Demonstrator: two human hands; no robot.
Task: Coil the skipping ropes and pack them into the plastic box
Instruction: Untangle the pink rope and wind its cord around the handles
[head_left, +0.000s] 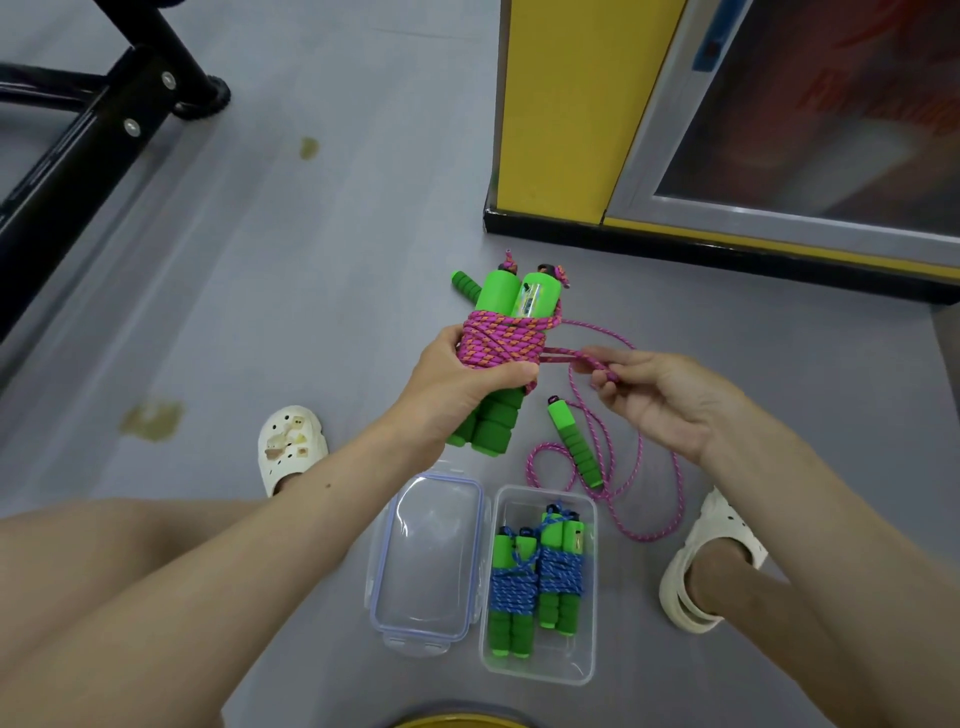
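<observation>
Skipping ropes, four by count: two blue ones (514, 592) wound up and lying side by side in the one clear plastic box (566, 665), one loose pink rope (574, 441) sprawled on the grey floor (311, 312), and one pink bundle (498, 340) held up just beyond the box. It's two green handles side by side with pink-and-orange cord wrapped tight round the middle. Long axis runs away from the person, cap ends toward the yellow wall (561, 104), foam grips toward the box. The left hand (457, 384) has fingers and thumb curled round the wraps, and the right hand (670, 400) pinches the cord's free end. One lid (426, 556) lies left of the box.
</observation>
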